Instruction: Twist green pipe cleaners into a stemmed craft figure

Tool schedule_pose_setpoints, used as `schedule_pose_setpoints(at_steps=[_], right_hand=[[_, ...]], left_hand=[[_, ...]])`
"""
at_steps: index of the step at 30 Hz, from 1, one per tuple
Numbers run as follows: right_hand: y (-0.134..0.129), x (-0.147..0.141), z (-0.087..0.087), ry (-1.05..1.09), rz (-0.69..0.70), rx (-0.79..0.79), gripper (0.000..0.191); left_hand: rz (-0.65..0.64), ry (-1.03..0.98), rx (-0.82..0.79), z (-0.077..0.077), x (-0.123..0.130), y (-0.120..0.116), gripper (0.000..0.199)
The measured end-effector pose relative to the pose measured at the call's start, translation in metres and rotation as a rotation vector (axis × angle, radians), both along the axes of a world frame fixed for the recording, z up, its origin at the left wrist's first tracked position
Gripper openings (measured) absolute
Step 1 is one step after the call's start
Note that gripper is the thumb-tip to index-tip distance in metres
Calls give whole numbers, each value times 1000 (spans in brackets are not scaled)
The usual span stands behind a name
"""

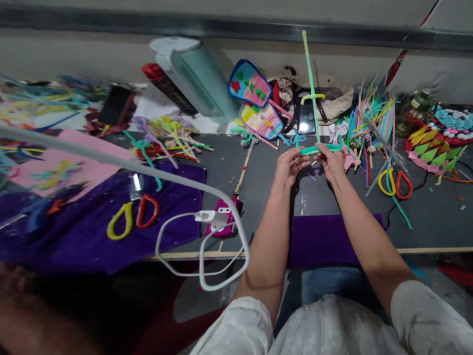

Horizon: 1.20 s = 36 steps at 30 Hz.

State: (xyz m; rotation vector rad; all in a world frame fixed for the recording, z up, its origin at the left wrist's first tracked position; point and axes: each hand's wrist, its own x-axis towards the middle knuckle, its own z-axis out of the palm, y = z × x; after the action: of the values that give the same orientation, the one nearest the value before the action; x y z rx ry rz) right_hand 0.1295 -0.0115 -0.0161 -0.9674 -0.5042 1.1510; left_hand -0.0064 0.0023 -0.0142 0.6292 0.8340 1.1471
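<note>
Both hands hold a structure of fuzzy craft stems above the dark table. My left hand has its fingers closed on the left part of a green horizontal piece. Near its right part, my right hand pinches the same piece, whose right end bends upward. A tall stem, yellow at the top and pale green below, stands up from between the hands. A short yellow crosspiece with curved ends crosses it. Behind it lies a phone with a bright reflection.
Purple cloths lie on the table. Scissors with yellow and red handles are at right, another pair at left. A white cable loops over a pink power socket. Bundles of stems and a beaded floral piece stand right.
</note>
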Motion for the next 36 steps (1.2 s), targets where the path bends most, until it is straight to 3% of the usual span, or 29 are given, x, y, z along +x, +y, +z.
schedule_pose_setpoints(at_steps=[8,14,23,25,31,36], right_hand=[[-1,-1,2,48,0,-9,23],[-2,0,4,-7,-4,8,27],[-1,-2,1,-65,13,-17,26],[-1,-2,1,-48,21,-24,27],[-5,-6,6,-36,113,27,35],[-5,-2,7,-30,151,69,40]], left_hand=[[127,47,154,-6,4,2,31],[51,43,121,-7,2,3,37],[268,48,121,-6,3,5,20],[252,40,101,-4,4,4,18],[-9,-69,89,-5,14,-3,26],[40,-98,63,-9,17,-2,21]])
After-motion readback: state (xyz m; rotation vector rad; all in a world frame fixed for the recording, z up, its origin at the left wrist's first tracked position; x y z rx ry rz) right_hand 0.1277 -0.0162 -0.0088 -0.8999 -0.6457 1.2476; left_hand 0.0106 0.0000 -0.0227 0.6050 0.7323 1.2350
